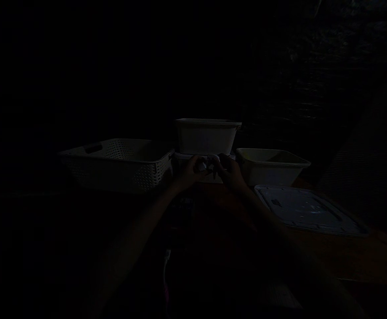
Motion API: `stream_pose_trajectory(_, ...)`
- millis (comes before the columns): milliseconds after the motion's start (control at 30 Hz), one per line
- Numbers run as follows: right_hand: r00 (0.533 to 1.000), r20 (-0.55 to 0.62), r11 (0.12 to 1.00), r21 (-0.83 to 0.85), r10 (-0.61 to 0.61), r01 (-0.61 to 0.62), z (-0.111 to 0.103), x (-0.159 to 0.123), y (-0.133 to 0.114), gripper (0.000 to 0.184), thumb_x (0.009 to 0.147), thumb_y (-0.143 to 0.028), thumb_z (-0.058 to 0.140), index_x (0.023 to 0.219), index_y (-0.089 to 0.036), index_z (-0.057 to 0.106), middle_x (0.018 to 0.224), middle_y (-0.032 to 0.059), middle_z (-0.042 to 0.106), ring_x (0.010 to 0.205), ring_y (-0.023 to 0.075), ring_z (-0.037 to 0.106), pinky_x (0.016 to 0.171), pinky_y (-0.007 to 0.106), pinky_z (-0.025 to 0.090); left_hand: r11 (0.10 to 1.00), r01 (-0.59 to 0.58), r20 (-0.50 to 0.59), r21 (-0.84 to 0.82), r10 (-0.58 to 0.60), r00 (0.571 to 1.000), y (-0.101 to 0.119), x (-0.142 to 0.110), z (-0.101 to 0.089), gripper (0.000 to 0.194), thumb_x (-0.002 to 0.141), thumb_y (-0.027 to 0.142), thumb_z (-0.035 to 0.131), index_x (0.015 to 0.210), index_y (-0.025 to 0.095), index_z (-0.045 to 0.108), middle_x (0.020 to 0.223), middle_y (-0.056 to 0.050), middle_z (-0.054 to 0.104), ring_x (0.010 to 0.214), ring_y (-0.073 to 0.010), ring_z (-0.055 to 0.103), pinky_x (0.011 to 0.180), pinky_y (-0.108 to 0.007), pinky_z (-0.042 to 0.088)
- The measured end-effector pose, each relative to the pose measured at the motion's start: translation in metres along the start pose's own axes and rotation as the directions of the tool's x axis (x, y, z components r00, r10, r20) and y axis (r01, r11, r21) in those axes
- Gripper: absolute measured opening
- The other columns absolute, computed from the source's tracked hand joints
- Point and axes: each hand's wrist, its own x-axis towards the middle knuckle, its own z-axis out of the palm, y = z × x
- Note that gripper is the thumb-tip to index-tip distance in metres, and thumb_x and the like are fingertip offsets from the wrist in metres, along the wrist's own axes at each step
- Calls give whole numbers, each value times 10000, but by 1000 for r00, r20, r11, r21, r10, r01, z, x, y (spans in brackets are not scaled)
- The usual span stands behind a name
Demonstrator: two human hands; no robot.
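Observation:
The scene is very dark. My left hand and my right hand meet at the middle of the table, fingers curled around a small pale object held between them. I cannot make out what the object is. Both hands are just in front of a white rectangular bin that stands on a low white base.
A white woven basket with a handle slot stands to the left. A pale tub stands to the right, with a flat white lid lying in front of it. A thin cable end lies near me on the dark wooden table.

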Motion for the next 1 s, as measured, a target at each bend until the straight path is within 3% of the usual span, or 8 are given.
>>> stream_pose_trajectory(100,999,0,997,61,46,-46,-1,0,1,386,871,-530,431,758,-166,497,595,-13,511,530,86,456,491,200,339,999,-8,-37,47,10,999,1,2,0,322,723,361,650,962,162,567,941,-42,611,871,-166,576,755,-276,443)
stream_pose_trajectory(300,997,79,984,177,3,-17,-5,4,-1,372,862,-520,446,829,-164,547,694,5,544,558,86,465,501,205,361,993,60,110,-105,-48,993,12,0,-4,333,805,478,529,804,152,602,777,-24,599,756,-150,567,675,-259,433)
stream_pose_trajectory(433,995,95,975,220,-16,-5,-7,7,-3,355,865,-501,449,892,-166,563,731,13,568,570,90,477,517,212,381,964,135,14,-228,-136,991,12,-2,-5,359,809,499,504,883,167,617,861,-56,636,851,-185,587,737,-291,445)
stream_pose_trajectory(567,999,41,981,191,8,-15,-6,6,-2,366,855,-512,462,838,-162,565,729,13,566,556,86,488,493,208,383,981,157,-63,-112,-165,984,11,-4,-5,353,795,492,524,967,194,602,976,-65,640,954,-202,581,795,-303,436)
stream_pose_trajectory(700,996,-7,973,215,84,-81,-5,5,-3,398,826,-553,486,773,-162,539,664,7,555,490,75,479,433,199,371,991,-22,-3,132,22,1000,16,-6,-3,430,696,441,658,1035,202,543,1015,-43,611,920,-188,571,789,-289,438)
stream_pose_trajectory(767,992,19,959,254,124,-124,-3,4,-5,397,808,-567,506,809,-171,533,605,-6,549,451,77,479,406,195,371,980,-78,-35,185,85,996,19,-5,-3,424,687,403,674,1029,197,531,999,-35,604,907,-177,565,787,-276,436)
stream_pose_trajectory(900,982,48,928,320,183,-189,0,3,-8,432,787,-597,515,900,-180,527,528,-25,549,392,83,478,368,188,360,993,-35,-82,115,44,996,20,-2,-4,322,742,388,621,984,183,568,932,-24,618,870,-163,570,770,-261,435)
stream_pose_trajectory(1000,985,50,932,319,163,-171,-1,3,-6,423,793,-596,507,883,-183,530,517,-28,549,386,76,471,371,183,357,999,37,-19,4,-37,999,16,-1,-4,318,766,411,587,966,165,604,935,-39,633,887,-180,580,789,-281,436)
